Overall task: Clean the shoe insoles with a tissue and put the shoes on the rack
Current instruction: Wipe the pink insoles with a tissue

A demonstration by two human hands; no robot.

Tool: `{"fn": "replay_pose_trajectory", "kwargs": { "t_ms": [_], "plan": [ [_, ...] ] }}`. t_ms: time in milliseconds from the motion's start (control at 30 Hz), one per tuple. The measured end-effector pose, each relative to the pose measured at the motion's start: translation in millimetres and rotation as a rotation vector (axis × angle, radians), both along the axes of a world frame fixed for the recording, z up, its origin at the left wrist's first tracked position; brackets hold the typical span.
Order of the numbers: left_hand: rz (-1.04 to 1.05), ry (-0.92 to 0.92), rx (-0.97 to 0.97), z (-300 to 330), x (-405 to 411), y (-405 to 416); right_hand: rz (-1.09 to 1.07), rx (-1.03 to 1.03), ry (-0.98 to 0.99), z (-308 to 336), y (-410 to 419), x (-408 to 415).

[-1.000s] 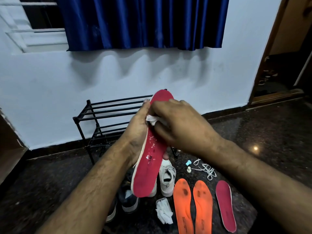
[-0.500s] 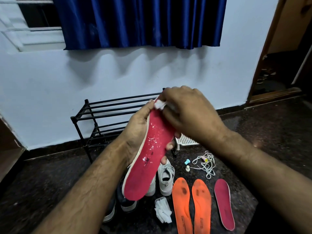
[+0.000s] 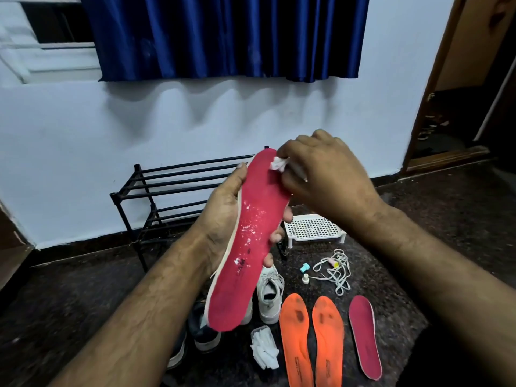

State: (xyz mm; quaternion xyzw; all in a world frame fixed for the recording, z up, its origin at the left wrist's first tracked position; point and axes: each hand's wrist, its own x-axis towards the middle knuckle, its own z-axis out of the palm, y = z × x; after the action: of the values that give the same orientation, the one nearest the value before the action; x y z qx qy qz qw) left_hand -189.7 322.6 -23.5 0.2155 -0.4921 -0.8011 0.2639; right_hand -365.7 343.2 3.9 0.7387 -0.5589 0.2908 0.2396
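Observation:
My left hand (image 3: 223,213) grips a red insole (image 3: 251,247) around its middle and holds it up, toe end away from me. White flecks dot its centre. My right hand (image 3: 321,174) pinches a small white tissue (image 3: 279,163) against the insole's toe end. On the floor below lie two orange insoles (image 3: 296,339), a second red insole (image 3: 363,336), a white shoe (image 3: 269,294) and a dark shoe (image 3: 202,331), partly hidden by the held insole. The black metal rack (image 3: 173,188) stands against the wall behind.
A crumpled wad of tissues (image 3: 264,349) lies beside the orange insoles. White laces (image 3: 335,270), two small caps (image 3: 305,272) and a white perforated stand (image 3: 312,227) sit on the dark floor. An open doorway (image 3: 460,113) is at the right.
My right hand has slid the tissue from the insole's middle up to its toe end. The left hand has tilted the insole's heel further left and lowered.

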Motion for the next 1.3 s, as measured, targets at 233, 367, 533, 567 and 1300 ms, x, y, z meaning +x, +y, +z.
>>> {"fn": "replay_pose_trajectory", "kwargs": {
  "t_ms": [233, 367, 533, 567, 1300],
  "plan": [
    [0.205, -0.023, 0.006, 5, -3, 1, 0.323, 0.183, 0.097, -13, 22, 41],
    [0.018, -0.046, -0.005, 4, -2, 4, 0.192, 0.152, 0.032, 0, 13, 10],
    [0.022, 0.027, -0.064, 0, -5, 3, 0.057, 0.077, -0.107, -2, 3, -13],
    [0.046, 0.035, -0.074, 1, -6, 3, 0.078, 0.091, -0.107, -3, 5, -10],
    [0.174, 0.118, 0.05, 1, -13, 1, 0.338, 0.148, -0.171, -10, 29, 37]
  ]
}}
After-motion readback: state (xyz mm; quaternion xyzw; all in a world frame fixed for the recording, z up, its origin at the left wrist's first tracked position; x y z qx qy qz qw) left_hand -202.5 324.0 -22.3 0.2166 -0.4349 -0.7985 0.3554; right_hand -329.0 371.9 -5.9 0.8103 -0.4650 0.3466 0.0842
